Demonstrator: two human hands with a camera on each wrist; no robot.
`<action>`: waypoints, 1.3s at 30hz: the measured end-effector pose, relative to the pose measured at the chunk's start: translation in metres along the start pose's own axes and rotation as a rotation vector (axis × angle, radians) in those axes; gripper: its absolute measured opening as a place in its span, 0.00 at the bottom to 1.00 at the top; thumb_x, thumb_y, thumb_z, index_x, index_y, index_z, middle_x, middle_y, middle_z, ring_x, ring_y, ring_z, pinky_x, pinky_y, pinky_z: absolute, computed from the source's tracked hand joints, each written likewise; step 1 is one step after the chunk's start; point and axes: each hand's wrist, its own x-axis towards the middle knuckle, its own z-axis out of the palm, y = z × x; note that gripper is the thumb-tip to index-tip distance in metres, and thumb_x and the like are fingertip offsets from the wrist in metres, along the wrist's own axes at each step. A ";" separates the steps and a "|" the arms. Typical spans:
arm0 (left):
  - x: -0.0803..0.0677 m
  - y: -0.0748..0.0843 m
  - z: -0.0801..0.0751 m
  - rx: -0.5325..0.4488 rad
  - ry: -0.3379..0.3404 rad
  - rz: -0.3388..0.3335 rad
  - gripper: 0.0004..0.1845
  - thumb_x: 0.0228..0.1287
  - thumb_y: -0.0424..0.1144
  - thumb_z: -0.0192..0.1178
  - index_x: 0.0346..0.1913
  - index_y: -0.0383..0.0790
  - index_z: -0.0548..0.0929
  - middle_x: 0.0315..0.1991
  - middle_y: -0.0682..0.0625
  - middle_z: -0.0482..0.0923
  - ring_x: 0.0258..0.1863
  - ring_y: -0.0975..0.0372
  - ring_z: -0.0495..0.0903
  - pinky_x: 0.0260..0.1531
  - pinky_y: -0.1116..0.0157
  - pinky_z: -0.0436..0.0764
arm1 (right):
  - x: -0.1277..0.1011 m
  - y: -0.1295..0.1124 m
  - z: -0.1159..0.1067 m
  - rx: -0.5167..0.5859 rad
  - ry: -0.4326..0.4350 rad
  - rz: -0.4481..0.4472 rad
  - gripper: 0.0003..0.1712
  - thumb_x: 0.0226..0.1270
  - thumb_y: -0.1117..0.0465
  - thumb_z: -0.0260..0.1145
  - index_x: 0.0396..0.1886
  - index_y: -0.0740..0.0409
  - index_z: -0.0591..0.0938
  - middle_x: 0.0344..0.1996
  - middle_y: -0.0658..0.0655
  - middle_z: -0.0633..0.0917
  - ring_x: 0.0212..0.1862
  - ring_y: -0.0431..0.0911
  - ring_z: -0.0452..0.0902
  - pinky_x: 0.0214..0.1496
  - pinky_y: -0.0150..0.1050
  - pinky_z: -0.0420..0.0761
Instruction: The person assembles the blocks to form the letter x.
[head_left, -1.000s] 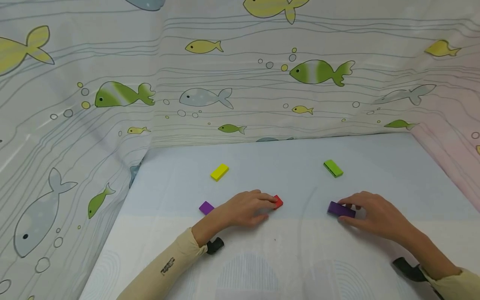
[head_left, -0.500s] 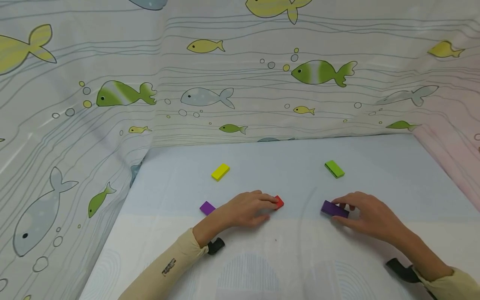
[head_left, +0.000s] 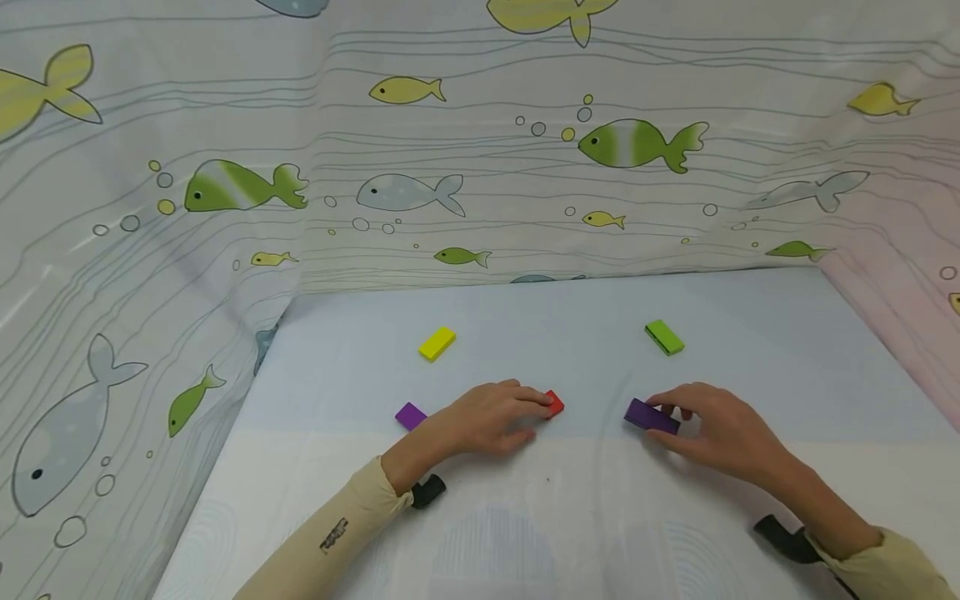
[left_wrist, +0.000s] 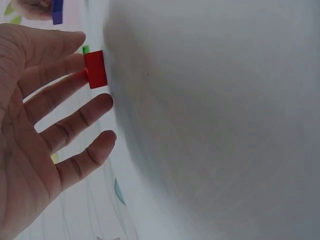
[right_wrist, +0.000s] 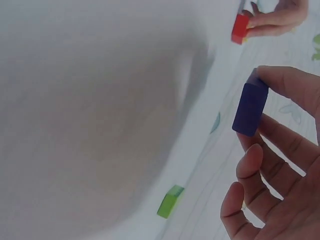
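My left hand point(head_left: 534, 413) lies on the pale table point(head_left: 570, 517), its thumb and fingertips pinching a small red block point(head_left: 555, 403) that rests on the surface. The left wrist view shows that red block point(left_wrist: 95, 69) at the tips of the thumb and forefinger. My right hand point(head_left: 669, 422) pinches a dark purple block point(head_left: 651, 416) between thumb and fingers, just right of the red one. In the right wrist view the purple block point(right_wrist: 250, 109) stands on end in the fingertips, with the red block point(right_wrist: 240, 28) beyond it.
A small purple block point(head_left: 410, 415) lies left of my left wrist. A yellow block point(head_left: 437, 343) and a green block point(head_left: 664, 337) lie farther back. A fish-print curtain point(head_left: 480, 167) walls in the table at the back and both sides.
My right hand has slid the dark purple block leftward, closer to the red block. My left hand has stayed on the red block.
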 end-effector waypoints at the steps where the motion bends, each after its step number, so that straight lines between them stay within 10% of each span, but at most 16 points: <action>1: 0.000 0.000 0.000 0.001 0.003 0.004 0.20 0.68 0.42 0.61 0.62 0.48 0.81 0.64 0.56 0.74 0.57 0.61 0.74 0.51 0.66 0.76 | 0.000 -0.001 0.001 0.000 0.006 -0.004 0.22 0.48 0.54 0.81 0.45 0.47 0.88 0.34 0.40 0.82 0.33 0.37 0.73 0.30 0.33 0.72; 39: 0.003 -0.002 -0.001 0.004 0.014 0.028 0.20 0.66 0.42 0.61 0.60 0.47 0.82 0.62 0.56 0.76 0.57 0.60 0.74 0.52 0.64 0.76 | 0.024 -0.038 0.022 0.062 -0.036 0.065 0.19 0.52 0.54 0.79 0.45 0.48 0.87 0.31 0.41 0.81 0.32 0.40 0.72 0.28 0.33 0.70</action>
